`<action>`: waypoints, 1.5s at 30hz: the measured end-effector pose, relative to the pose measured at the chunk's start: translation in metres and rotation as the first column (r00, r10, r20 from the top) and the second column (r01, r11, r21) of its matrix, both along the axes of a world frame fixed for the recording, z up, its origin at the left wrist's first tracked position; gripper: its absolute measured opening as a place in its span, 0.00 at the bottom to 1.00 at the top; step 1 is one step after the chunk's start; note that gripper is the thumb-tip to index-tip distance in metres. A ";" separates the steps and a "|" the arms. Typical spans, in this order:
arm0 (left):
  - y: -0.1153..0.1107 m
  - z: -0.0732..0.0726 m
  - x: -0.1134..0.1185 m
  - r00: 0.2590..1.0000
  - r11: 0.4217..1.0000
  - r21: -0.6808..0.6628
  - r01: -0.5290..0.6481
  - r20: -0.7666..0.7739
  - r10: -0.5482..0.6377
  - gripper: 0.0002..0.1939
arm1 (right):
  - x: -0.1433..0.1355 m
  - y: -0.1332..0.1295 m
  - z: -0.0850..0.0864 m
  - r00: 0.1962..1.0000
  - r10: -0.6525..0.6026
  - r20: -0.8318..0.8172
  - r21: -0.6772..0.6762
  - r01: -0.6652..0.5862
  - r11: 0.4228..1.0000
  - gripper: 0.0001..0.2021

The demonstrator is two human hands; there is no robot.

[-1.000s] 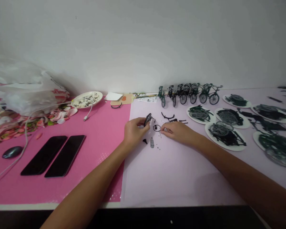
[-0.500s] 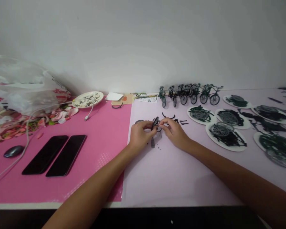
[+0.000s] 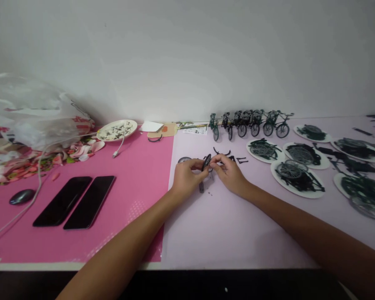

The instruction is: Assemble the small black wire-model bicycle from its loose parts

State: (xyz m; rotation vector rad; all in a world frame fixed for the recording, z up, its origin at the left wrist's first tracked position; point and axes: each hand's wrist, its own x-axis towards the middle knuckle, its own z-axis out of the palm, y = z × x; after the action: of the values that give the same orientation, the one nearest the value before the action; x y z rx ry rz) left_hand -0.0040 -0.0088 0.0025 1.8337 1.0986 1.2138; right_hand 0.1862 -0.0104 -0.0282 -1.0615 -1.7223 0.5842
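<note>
My left hand (image 3: 189, 177) is closed on a small dark toy bicycle wheel (image 3: 206, 161), which stands on edge between thumb and fingers. Close against its right side, my right hand (image 3: 228, 173) pinches with thumb and forefinger; whatever is in that pinch is too small to make out. Below the wheel a dark toy part (image 3: 201, 187) rests on the pale sheet. Another toy wheel (image 3: 184, 159) lies just behind my left hand. Thin black parts (image 3: 221, 151) and a small forked piece (image 3: 242, 160) are beyond my right hand.
Several assembled toy bicycles (image 3: 256, 123) stand along the wall. On the right, white plates (image 3: 309, 193) hold wheels and frames. Two phones (image 3: 89, 203), a mouse (image 3: 21, 196), a cable (image 3: 39, 175), petals (image 3: 54, 158), a plate of bits (image 3: 134, 124) and a plastic bag (image 3: 43, 116) occupy the left.
Both hands keep almost the same pose, working together at the wheel. The wheel has turned slightly, showing more of its face. The whole view has shifted a little.
</note>
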 end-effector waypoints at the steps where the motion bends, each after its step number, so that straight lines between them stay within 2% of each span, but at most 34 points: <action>1: 0.000 0.000 0.000 1.000 1.000 0.005 -0.003 -0.004 0.003 0.06 | 0.000 0.000 0.000 1.000 0.000 -0.003 -0.003 0.000 1.000 0.06; 23: 0.000 0.001 0.000 1.000 1.000 -0.003 -0.031 0.001 0.031 0.06 | -0.003 -0.002 0.004 0.999 -0.026 0.022 0.000 0.026 1.000 0.07; 34: 0.001 0.002 -0.001 0.999 0.999 -0.021 -0.037 0.015 0.038 0.05 | -0.003 -0.006 0.011 0.989 -0.104 0.106 0.208 0.080 0.975 0.04; 45: 0.000 0.003 -0.003 1.000 1.000 -0.023 -0.005 0.012 0.005 0.05 | -0.004 -0.004 0.006 0.998 -0.060 0.027 0.041 0.059 0.997 0.07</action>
State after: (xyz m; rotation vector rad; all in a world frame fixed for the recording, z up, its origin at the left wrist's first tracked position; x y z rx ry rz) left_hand -0.0068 -0.0086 0.0059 1.8047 1.1067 1.2091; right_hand 0.1819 -0.0149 -0.0219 -1.0941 -1.7140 0.4970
